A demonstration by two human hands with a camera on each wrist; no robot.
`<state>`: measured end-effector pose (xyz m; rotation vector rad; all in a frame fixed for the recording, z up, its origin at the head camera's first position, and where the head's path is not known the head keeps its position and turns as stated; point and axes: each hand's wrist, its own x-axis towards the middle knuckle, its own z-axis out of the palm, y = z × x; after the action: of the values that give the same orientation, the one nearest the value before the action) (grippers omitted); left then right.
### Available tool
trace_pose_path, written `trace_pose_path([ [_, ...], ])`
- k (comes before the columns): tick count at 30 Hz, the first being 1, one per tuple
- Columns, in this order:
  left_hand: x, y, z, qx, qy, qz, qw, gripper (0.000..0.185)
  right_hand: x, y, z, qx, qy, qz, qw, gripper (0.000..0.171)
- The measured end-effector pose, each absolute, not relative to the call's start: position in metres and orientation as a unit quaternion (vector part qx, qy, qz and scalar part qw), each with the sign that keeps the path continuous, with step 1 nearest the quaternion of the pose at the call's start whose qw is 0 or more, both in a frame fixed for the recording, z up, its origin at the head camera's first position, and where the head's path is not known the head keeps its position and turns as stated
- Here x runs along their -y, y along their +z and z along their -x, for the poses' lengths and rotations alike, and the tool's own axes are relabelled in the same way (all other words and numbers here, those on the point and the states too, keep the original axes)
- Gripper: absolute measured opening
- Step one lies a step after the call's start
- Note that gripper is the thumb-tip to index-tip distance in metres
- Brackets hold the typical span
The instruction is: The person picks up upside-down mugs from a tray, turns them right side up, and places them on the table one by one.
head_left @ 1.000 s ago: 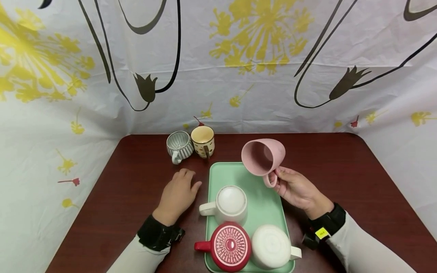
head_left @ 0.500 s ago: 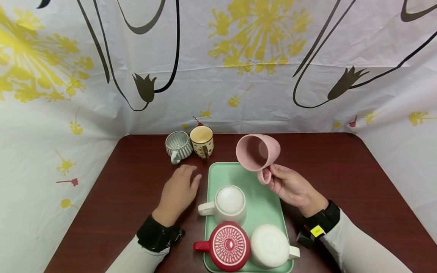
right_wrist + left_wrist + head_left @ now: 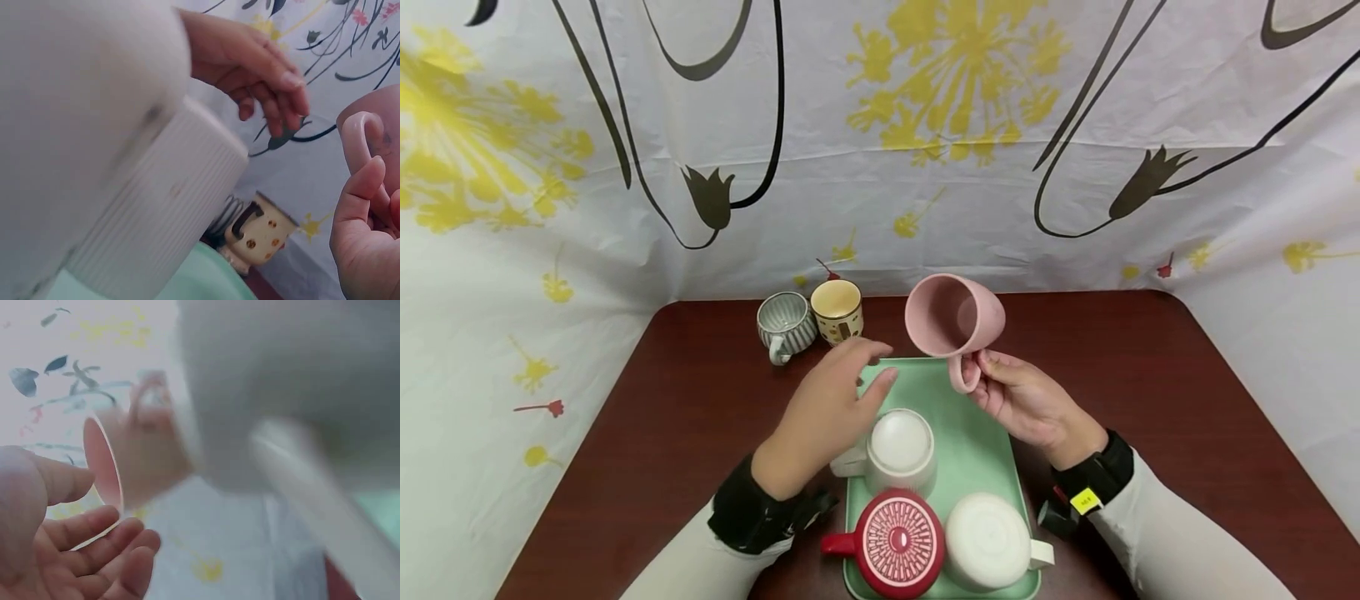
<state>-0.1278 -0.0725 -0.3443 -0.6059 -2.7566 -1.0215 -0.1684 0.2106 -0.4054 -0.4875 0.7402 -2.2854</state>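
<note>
Right hand [image 3: 1026,404], with thumb and fingers clamped on the handle [image 3: 956,377] of a pink mug [image 3: 957,315]; pink mug just beyond the right fingertips, aloft and tilted, mouth turned toward the left-hand side. Left hand [image 3: 827,406], with thumb and fingers apart, poised over the edge of a green tray [image 3: 973,450], near the pink mug but not touching. Just right of the left palm, bottom up on the tray: ribbed white mug [image 3: 901,450]. Nearer than both hands, likewise upturned: red mug [image 3: 900,542] and plain white mug [image 3: 988,540]. Beyond the left hand, upright on the dark table [image 3: 1150,392]: striped grey cup [image 3: 786,323] beside spotted yellow cup [image 3: 837,308].
</note>
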Motion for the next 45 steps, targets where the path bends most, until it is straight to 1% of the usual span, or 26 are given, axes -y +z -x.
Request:
trace_pose_path([
  [5,0.053,-0.326,0.128,0.902,-0.372,0.217,-0.005,0.034,-0.205,-0.394,0.166,-0.272,-0.881,0.190,0.336,0.050],
  [10,0.041,-0.322,0.130,0.864,-0.459,0.193,-0.070,0.029,-0.197,-0.384,0.160,-0.262,-0.887,0.184,0.333,0.044],
  [13,0.037,-0.323,0.131,0.836,-0.513,0.174,-0.093,0.027,-0.192,-0.381,0.157,-0.260,-0.889,0.181,0.331,0.043],
  [20,0.029,-0.329,0.130,0.792,-0.582,0.159,-0.092,0.024,-0.186,-0.379,0.153,-0.286,-0.893,0.141,0.319,0.038],
  [25,0.027,-0.332,0.131,0.759,-0.627,0.137,-0.111,0.021,-0.188,-0.376,0.151,-0.380,-0.866,0.111,0.305,0.028],
  [28,0.024,-0.333,0.132,0.736,-0.652,0.136,-0.117,0.018,-0.190,-0.374,0.152,-0.429,-0.843,0.113,0.303,0.026],
  [31,0.023,-0.333,0.133,0.722,-0.667,0.133,-0.124,0.019,-0.191,-0.374,0.154,-0.462,-0.823,0.116,0.310,0.027],
  [35,0.022,-0.334,0.136,0.712,-0.681,0.124,-0.122,0.020,-0.192,-0.375,0.155,-0.521,-0.782,0.131,0.316,0.025],
  [39,0.023,-0.333,0.138,0.708,-0.688,0.111,-0.114,0.021,-0.192,-0.377,0.156,-0.580,-0.740,0.147,0.308,0.020],
  [45,0.027,-0.335,0.139,0.703,-0.696,0.091,-0.112,0.023,-0.192,-0.378,0.157,-0.629,-0.713,0.132,0.280,0.015],
])
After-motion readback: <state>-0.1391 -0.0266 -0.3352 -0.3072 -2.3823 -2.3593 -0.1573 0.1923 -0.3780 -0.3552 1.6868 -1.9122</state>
